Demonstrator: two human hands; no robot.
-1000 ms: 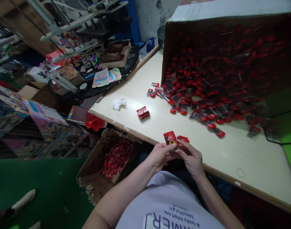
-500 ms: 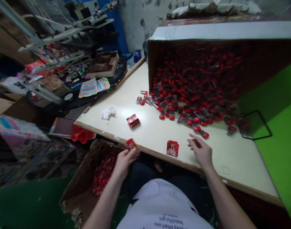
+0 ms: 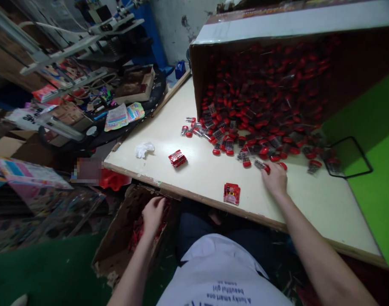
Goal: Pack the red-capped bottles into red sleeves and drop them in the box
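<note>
My right hand reaches to the front edge of the pile, its fingers closed on the red end of a small clear container with dark contents. My left hand hangs over the cardboard box below the table edge, with its fingers bent and a little apart. No packet shows in it. Inside that box lie many red packets. A short stack of red printed packets is near the table's front edge. Farther left sits another bundle of red packets.
A large carton lies on its side, spilling red-capped containers onto the table. Crumpled white tissue is at the left. A black wire frame stands by the green panel. A machine with metal arms occupies the back left.
My left hand has moved left and down from the table edge to over the box; the red packet no longer shows in it. My right hand has moved forward and taken hold of a red-capped container.
</note>
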